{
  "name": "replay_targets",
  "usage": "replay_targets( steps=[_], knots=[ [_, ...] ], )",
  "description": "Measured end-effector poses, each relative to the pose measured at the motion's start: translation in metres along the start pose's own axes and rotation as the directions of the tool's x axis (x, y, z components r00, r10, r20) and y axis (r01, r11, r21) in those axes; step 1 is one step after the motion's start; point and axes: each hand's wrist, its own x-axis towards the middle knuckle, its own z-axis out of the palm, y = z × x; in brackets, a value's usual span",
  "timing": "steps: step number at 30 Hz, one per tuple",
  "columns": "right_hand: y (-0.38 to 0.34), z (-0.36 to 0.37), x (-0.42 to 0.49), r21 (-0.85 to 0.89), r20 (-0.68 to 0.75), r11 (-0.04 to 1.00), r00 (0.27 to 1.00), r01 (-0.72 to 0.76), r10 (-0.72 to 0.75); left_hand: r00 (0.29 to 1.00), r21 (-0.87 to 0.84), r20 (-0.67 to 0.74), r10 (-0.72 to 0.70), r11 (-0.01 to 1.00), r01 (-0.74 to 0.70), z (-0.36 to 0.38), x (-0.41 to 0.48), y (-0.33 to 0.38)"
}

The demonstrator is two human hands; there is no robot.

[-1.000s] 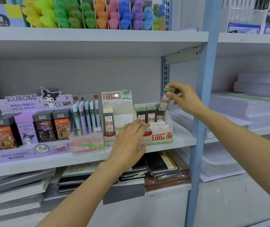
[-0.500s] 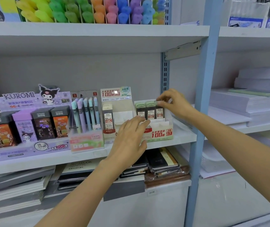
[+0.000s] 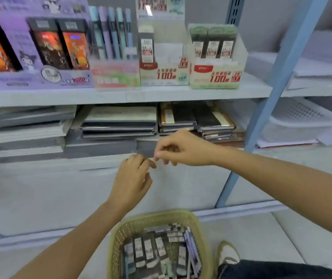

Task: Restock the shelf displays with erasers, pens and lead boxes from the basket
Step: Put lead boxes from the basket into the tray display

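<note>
Both hands have dropped from the shelf since the earlier frame. The left hand (image 3: 132, 182) and right hand (image 3: 183, 150) now hang directly above the basket (image 3: 118, 234), fingertips nearly meeting. Their fingers are loosely curled, and nothing is seen in either. Lead boxes (image 3: 149, 250) and pens (image 3: 191, 248) lie inside the basket. High above it, three shelved boxes (image 3: 213, 43) stand upright in the green display (image 3: 215, 77).

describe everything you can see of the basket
The basket is yellow-green, woven, with an openwork wall and rounded rim, standing on the pale floor below the left hand and right hand, its near side cut off. Inside lie dark lead boxes with white labels and a few lilac pens at the right. A shoe sits beside its right; neither hand touches it.
</note>
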Motion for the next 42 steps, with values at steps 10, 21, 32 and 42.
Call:
replay_targets(
  steps=[10,21,32,42],
  knots=[
    [0.136,0.271,-0.029,-0.177,0.667,0.924,0.649,-0.338,0.365,0.749,0.127,0.543,-0.38,0.919,0.374,0.108,-0.235,-0.054],
    [0.182,0.351,-0.1,-0.421,0.716,0.892,0.542,-0.168,0.44,0.75,0.16,0.509,-0.422,0.903,0.399,0.134,-0.263,-0.054],
    [0.158,0.318,-0.067,0.383,0.533,0.58,0.685,-0.719,0.497,0.73,-0.033,0.467,-0.498,0.816,0.577,0.136,-0.244,-0.045],
    [0.117,0.334,-0.034,0.731,0.466,0.218,0.706,-0.647,0.533,0.306,-0.461,0.881,-0.361,-0.506,0.73,0.145,-0.201,-0.006]
  ],
)
